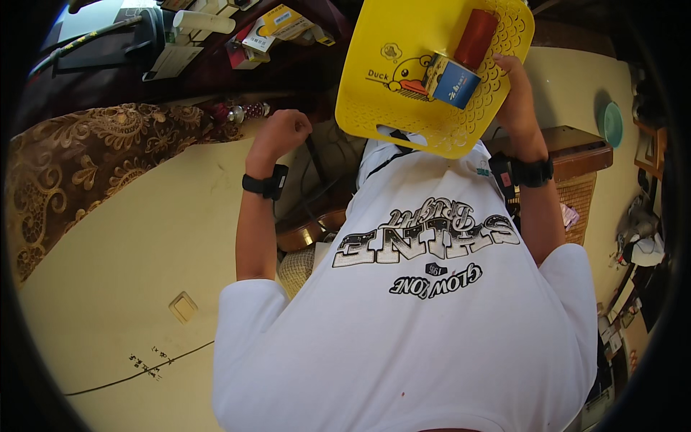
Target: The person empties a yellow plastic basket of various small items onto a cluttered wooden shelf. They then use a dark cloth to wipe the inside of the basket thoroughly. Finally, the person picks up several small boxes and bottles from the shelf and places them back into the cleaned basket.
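A yellow plastic basket [372, 54] with a printed duck and a perforated rim is at the top, in front of the person's waist. Inside it lie a red cylinder [476, 39] and a small blue box [456, 86], touching each other. My right hand [515, 100] grips the basket's right edge, thumb over the rim. My left hand [283, 135] is curled with nothing visible in it, left of the basket and apart from it. Each wrist wears a black band.
A dark table [216, 75] at the upper left bears small boxes [280, 24], a white cylinder [204, 21] and a black stand. Patterned brown curtain [108, 140] hangs at the left. A wooden cabinet [583, 148] stands at the right, near a green bowl [610, 124].
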Tool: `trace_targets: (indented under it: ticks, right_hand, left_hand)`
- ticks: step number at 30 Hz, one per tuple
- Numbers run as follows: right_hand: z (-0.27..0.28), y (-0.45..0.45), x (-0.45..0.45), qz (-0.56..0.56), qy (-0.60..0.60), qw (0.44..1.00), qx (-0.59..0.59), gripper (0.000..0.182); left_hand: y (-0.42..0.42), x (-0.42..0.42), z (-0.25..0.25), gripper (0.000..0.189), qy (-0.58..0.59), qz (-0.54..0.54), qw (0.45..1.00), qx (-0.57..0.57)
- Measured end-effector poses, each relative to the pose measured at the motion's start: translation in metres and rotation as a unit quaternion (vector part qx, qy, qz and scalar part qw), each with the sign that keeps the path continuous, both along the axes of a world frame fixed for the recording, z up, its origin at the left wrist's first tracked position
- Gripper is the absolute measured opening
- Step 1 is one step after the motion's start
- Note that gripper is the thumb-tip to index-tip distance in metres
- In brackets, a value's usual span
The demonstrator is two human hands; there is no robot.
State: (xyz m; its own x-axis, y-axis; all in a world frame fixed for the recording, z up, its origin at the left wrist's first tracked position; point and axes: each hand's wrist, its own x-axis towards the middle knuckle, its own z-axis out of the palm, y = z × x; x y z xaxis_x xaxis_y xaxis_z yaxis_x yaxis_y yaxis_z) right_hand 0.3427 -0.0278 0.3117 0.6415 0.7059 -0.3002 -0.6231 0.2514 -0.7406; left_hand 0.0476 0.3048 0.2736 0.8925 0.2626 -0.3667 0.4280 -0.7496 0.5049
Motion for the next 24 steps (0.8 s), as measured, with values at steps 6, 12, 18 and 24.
trace_targets:
  ticks: [6,12,18,24]
  right_hand:
    - [0.012,0.007,-0.017,-0.039,-0.086,0.993,-0.067,0.056]
    - [0.013,0.014,-0.015,0.037,-0.267,0.956,-0.117,0.068]
    - [0.019,0.037,-0.024,0.013,-0.346,0.934,-0.084,0.066]
    - [0.021,0.031,-0.018,0.002,-0.321,0.942,-0.096,0.064]
  left_hand:
    - [-0.014,0.004,0.023,0.023,0.048,0.042,0.995,-0.083]
    - [-0.077,0.061,0.168,0.023,-0.092,0.01,0.994,0.055]
    - [-0.129,0.135,0.103,0.033,-0.139,-0.087,0.979,0.119]
    - [-0.15,0.157,0.082,0.05,-0.116,-0.001,0.992,-0.04]
